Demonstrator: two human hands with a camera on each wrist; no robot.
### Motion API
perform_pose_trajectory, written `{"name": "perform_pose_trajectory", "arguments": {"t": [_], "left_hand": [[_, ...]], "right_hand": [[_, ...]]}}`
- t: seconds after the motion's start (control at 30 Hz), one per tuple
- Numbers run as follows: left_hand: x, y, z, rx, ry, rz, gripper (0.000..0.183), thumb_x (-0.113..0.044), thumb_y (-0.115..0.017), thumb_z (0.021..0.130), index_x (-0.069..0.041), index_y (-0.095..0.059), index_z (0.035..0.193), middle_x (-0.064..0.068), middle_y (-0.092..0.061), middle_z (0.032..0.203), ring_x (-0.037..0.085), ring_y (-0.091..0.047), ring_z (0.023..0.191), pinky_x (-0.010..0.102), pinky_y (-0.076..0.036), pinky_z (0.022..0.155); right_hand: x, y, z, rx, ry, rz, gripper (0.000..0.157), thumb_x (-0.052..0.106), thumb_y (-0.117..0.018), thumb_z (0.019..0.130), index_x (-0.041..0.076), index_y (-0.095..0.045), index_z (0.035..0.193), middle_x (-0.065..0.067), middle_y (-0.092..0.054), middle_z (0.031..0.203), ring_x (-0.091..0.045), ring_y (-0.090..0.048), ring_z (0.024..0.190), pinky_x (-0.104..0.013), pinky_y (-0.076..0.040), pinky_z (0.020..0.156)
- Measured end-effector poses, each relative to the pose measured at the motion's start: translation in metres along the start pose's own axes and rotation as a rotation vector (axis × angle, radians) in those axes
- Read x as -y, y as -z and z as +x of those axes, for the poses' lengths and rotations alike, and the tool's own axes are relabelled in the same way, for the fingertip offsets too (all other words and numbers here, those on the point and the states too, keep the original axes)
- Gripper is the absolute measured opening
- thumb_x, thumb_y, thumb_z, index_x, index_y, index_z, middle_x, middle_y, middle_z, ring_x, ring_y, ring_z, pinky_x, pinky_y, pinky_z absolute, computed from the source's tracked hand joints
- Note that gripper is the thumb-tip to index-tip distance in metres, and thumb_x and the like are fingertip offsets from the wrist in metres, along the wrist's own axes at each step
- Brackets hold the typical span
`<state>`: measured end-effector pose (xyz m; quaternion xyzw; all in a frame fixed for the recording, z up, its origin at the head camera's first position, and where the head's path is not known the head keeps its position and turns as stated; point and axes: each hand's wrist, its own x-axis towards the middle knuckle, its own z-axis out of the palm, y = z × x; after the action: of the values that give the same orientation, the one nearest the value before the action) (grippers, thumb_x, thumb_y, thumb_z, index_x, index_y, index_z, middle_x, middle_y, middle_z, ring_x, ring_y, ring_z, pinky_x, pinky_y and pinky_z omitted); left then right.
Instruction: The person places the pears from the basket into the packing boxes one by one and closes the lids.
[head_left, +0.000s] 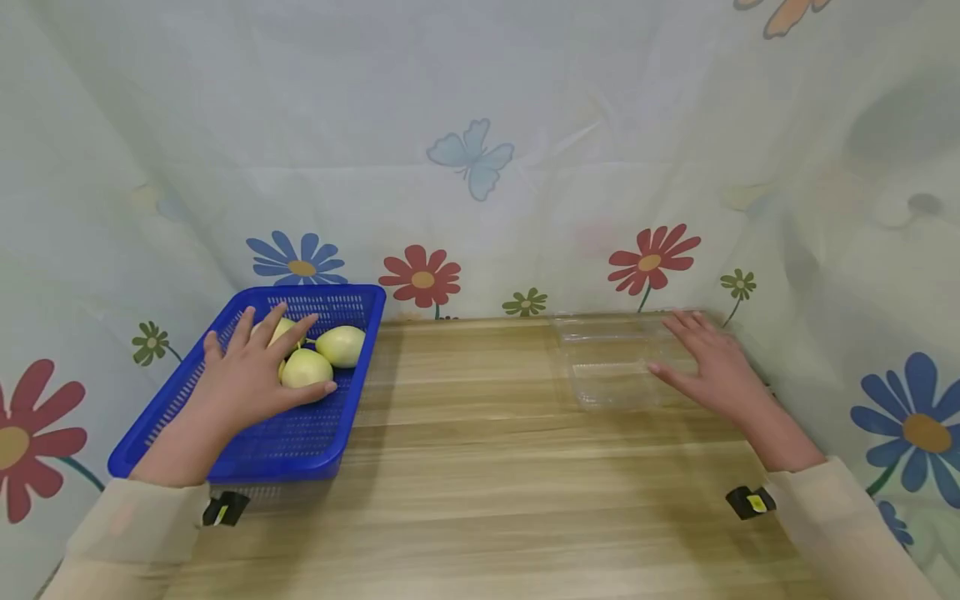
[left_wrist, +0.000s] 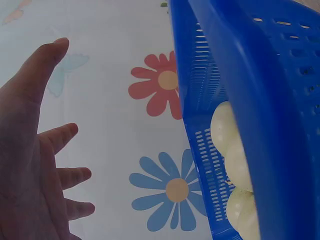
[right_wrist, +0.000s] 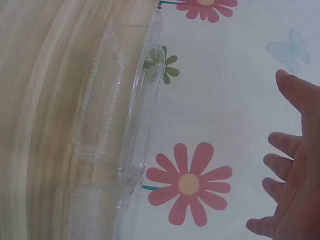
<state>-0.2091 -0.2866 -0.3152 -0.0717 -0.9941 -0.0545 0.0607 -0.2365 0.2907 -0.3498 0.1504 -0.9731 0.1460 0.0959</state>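
Note:
My left hand (head_left: 243,375) is held over a blue plastic basket (head_left: 300,468), its fingers spread and holding nothing. Several pale yellow-green pears (head_left: 306,369) lie together in the far part of that basket, some of them partly hidden behind the fingers. In the left wrist view, the hand (left_wrist: 35,150) shows outstretched, with the basket wall (left_wrist: 270,125) beside it and pears (left_wrist: 237,160) inside. On the right, my right hand (head_left: 708,362) hovers by a clear plastic box (head_left: 607,375), fingers extended. The right wrist view has this hand (right_wrist: 300,160) apart from the see-through box (right_wrist: 105,100).
A wood-grain table (head_left: 465,467) carries the basket at left and the clear box at right. A white sheet (head_left: 360,125) with printed flowers and butterflies rises behind the table and along both sides.

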Motion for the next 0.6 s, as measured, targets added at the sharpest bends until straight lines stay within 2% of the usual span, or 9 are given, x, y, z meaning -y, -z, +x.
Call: {"name": "perform_pose_trajectory", "arguments": {"t": [0.3, 0.6], "left_hand": [[-0.001, -0.001, -0.009, -0.023, -0.017, 0.024, 0.099, -0.076, -0.062, 0.085, -0.019, -0.033, 0.16, 0.029, -0.024, 0.165, 0.059, -0.016, 0.151, 0.09, -0.01, 0.109], [-0.002, -0.004, -0.015, -0.056, -0.046, 0.046, 0.092, -0.072, -0.063, 0.087, -0.015, -0.04, 0.156, 0.027, -0.039, 0.159, 0.052, -0.03, 0.147, 0.088, -0.021, 0.107]], "right_hand": [[-0.003, -0.008, -0.017, -0.078, -0.034, 0.065, 0.075, 0.045, -0.067, 0.097, -0.002, -0.044, 0.151, -0.032, -0.039, 0.157, -0.055, -0.033, 0.145, -0.074, -0.029, 0.116], [-0.005, -0.026, -0.03, -0.209, -0.047, 0.128, 0.059, 0.035, -0.067, 0.099, -0.005, -0.054, 0.141, -0.034, -0.051, 0.146, -0.056, -0.046, 0.134, -0.074, -0.039, 0.107]]}}
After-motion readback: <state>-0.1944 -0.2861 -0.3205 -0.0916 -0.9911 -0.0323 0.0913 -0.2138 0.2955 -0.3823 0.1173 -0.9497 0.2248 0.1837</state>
